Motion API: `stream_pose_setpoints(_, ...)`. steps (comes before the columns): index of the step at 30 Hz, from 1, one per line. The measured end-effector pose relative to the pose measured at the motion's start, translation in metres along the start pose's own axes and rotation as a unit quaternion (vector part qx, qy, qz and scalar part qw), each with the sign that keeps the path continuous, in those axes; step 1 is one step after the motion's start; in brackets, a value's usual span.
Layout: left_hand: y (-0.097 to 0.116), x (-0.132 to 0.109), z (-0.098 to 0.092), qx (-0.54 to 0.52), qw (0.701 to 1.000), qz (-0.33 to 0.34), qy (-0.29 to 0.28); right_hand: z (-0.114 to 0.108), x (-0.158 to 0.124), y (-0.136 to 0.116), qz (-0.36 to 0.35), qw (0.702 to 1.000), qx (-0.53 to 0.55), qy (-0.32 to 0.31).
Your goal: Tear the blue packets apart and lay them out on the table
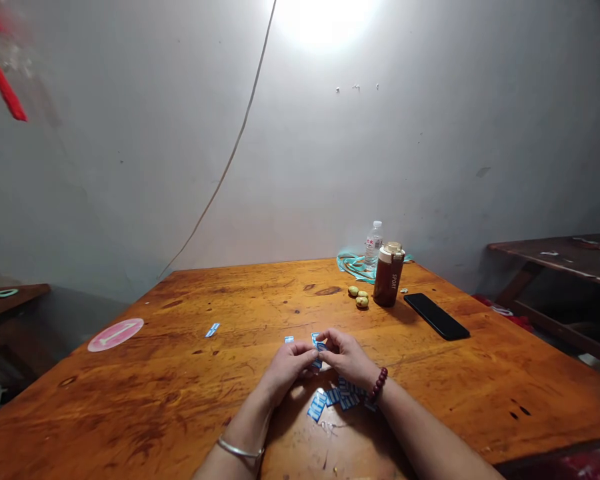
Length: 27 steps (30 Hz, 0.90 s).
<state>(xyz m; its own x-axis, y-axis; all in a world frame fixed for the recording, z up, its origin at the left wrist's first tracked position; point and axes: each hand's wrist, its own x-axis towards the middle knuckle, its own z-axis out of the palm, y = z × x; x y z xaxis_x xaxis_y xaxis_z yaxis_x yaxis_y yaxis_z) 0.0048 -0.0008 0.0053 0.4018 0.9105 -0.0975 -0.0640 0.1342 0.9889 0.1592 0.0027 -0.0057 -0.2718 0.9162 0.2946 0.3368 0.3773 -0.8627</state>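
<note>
My left hand (286, 370) and my right hand (347, 357) meet above a wooden table (180, 400), their fingertips pinching a small blue-and-white paper piece (320, 347). Under my right wrist lies a loose heap of similar blue pieces (337, 399). Another piece (289, 339) lies just beyond my left fingers, and a single one (213, 330) sits farther left. A silver bangle (240, 448) circles my left wrist, and a dark red bead bracelet (379, 385) circles my right.
At the far side stand a brown SPORT flask (389, 276), a plastic water bottle (373, 244), teal cord (353, 267) and small yellow-green fruits (359, 297). A black smartphone (436, 316) lies right, a pink round disc (115, 334) left. Wooden benches (555, 257) flank the table.
</note>
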Motion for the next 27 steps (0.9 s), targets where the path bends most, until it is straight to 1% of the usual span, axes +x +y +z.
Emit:
stream_pose_setpoints(2, 0.0, 0.001, -0.001, 0.004, 1.0, 0.009, 0.021, 0.0, 0.0, -0.001, 0.002, 1.0, 0.006, 0.001)
stream_pose_setpoints(4, 0.001, 0.003, -0.003, -0.007, 0.998, 0.028, 0.062, 0.0, 0.0, -0.001, 0.008, 1.0, 0.012, 0.001)
stream_pose_setpoints(5, 0.001, 0.004, -0.004, -0.017, 0.995, 0.046, 0.089, -0.001, -0.001, -0.001, 0.015, 1.0, 0.012, -0.013)
stream_pose_setpoints(6, 0.001, 0.005, -0.006, -0.025, 0.991, 0.061, 0.119, -0.001, -0.002, -0.001, 0.021, 0.999, 0.009, -0.043)
stream_pose_setpoints(8, 0.0, 0.007, -0.01, -0.029, 0.982, 0.086, 0.165, -0.003, -0.005, -0.003, 0.02, 0.99, -0.012, -0.138)
stream_pose_setpoints(10, -0.001, 0.008, -0.013, -0.031, 0.977, 0.093, 0.188, -0.005, -0.008, -0.006, -0.018, 0.972, -0.067, -0.222)
stream_pose_setpoints(11, -0.001, 0.008, -0.013, -0.033, 0.976, 0.094, 0.192, -0.006, -0.009, -0.009, -0.043, 0.963, -0.105, -0.243)
stream_pose_setpoints(12, -0.002, 0.008, -0.013, -0.034, 0.977, 0.093, 0.19, -0.007, -0.011, -0.012, -0.064, 0.955, -0.144, -0.251)
stream_pose_setpoints(14, -0.002, 0.008, -0.011, -0.034, 0.979, 0.091, 0.182, -0.007, -0.013, -0.017, -0.084, 0.942, -0.206, -0.252)
stream_pose_setpoints(16, -0.001, 0.006, -0.008, -0.028, 0.98, 0.091, 0.175, -0.006, -0.014, -0.02, -0.078, 0.936, -0.231, -0.254)
stream_pose_setpoints(19, 0.0, 0.005, -0.004, -0.02, 0.981, 0.095, 0.169, -0.002, -0.013, -0.018, -0.069, 0.938, -0.224, -0.255)
stream_pose_setpoints(21, 0.0, 0.004, -0.003, -0.02, 0.982, 0.097, 0.162, 0.001, -0.012, -0.014, -0.061, 0.95, -0.189, -0.24)
stream_pose_setpoints(23, -0.001, 0.005, -0.003, -0.026, 0.983, 0.095, 0.155, 0.002, -0.009, -0.01, -0.035, 0.972, -0.123, -0.195)
stream_pose_setpoints(25, -0.002, 0.005, -0.003, -0.033, 0.984, 0.091, 0.147, 0.003, -0.005, -0.008, -0.001, 0.992, -0.035, -0.124)
stream_pose_setpoints(27, -0.003, 0.006, -0.003, -0.029, 0.985, 0.091, 0.144, 0.003, -0.002, -0.009, 0.021, 0.997, 0.047, -0.049)
